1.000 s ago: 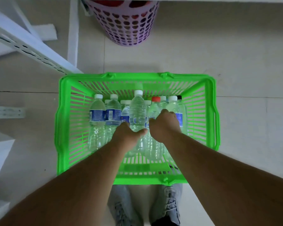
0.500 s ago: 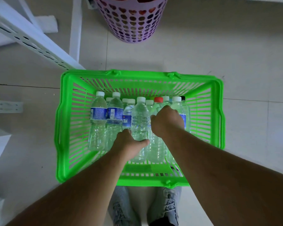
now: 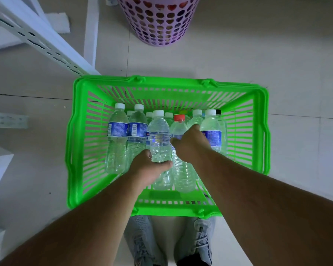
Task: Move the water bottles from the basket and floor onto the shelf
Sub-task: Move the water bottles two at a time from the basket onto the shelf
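1. The left hand (image 3: 150, 166) is gripping a clear bottle (image 3: 159, 139) around its lower body, at the centre of the green basket (image 3: 75, 143) on the floor.
2. The right hand (image 3: 188, 144) is curling over the red-capped bottle (image 3: 179, 131) just toward 3 o'clock; whether it is fully gripping it, I cannot tell.
3. Lifting each bottle straight up is looking wisest, since the neighbours are touching and may topple.
4. Blue labels are showing on the bottles toward 9 o'clock (image 3: 117, 129); their writing is too small to read.
5. The white shelf frame (image 3: 37, 37) is standing at 11 o'clock.
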Demonstrator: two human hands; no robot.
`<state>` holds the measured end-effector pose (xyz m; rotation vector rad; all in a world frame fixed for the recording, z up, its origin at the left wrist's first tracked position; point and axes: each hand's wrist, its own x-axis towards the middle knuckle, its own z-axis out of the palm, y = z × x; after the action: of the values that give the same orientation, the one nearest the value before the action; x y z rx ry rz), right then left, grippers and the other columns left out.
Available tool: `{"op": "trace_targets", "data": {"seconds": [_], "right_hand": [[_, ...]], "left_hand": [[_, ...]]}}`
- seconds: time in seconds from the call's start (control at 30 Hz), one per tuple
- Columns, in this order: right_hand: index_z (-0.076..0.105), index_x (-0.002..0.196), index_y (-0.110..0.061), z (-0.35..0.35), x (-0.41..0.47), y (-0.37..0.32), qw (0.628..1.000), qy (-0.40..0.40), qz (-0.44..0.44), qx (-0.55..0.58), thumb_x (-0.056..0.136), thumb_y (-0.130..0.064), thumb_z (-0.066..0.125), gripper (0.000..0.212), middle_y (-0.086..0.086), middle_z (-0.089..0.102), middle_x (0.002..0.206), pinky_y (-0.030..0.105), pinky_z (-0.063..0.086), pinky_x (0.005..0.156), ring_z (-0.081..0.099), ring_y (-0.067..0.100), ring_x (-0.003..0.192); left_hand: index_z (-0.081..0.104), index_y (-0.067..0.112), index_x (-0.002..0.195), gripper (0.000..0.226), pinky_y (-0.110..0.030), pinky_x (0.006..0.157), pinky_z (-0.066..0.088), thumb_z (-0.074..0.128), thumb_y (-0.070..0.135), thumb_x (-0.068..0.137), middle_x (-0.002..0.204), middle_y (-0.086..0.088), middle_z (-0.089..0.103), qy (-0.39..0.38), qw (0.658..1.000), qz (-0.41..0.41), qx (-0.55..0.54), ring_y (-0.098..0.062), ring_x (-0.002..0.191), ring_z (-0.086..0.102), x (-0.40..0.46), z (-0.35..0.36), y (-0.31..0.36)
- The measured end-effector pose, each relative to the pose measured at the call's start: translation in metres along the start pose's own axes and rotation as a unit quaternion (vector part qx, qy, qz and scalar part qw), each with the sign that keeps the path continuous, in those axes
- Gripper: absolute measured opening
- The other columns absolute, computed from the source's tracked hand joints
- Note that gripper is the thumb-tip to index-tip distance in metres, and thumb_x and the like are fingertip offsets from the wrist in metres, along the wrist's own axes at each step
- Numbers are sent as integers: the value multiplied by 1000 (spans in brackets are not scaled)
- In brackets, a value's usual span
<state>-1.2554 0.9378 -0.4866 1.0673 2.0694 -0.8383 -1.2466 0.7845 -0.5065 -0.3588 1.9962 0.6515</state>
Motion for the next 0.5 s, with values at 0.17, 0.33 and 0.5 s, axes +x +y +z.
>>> {"op": "trace_targets", "data": {"seconds": [0.17, 0.33, 0.5], "right_hand": [[39, 121, -4, 1, 0, 12, 998, -14, -3, 63, 86, -48, 68, 63, 1, 44, 84, 25, 35, 57, 49, 21, 74], [55, 114, -12, -21, -30, 14, 997, 15, -41, 69, 84, -58, 66, 55, 1, 56, 88, 25, 31, 49, 50, 13, 68], [62, 102, -22, -79, -98, -17, 990, 43, -97, 97, 80, -57, 69, 42, -7, 64, 82, 27, 39, 60, 60, 16, 74]], "left_hand": [[49, 12, 131, 81, -25, 66, 42, 79, 56, 69, 127, -6, 56, -1, 999, 5, -36, -19, 99, 60, -9, -3, -2], [47, 20, 77, 44, -26, 57, 36, 82, 46, 69, 81, 4, 50, 19, 996, 27, -78, -10, 65, 45, -45, -26, -1], [69, 18, 99, 35, -32, 80, 55, 86, 24, 70, 94, 3, 76, 21, 984, 85, -153, -16, 90, 71, -115, -79, 20]]}}
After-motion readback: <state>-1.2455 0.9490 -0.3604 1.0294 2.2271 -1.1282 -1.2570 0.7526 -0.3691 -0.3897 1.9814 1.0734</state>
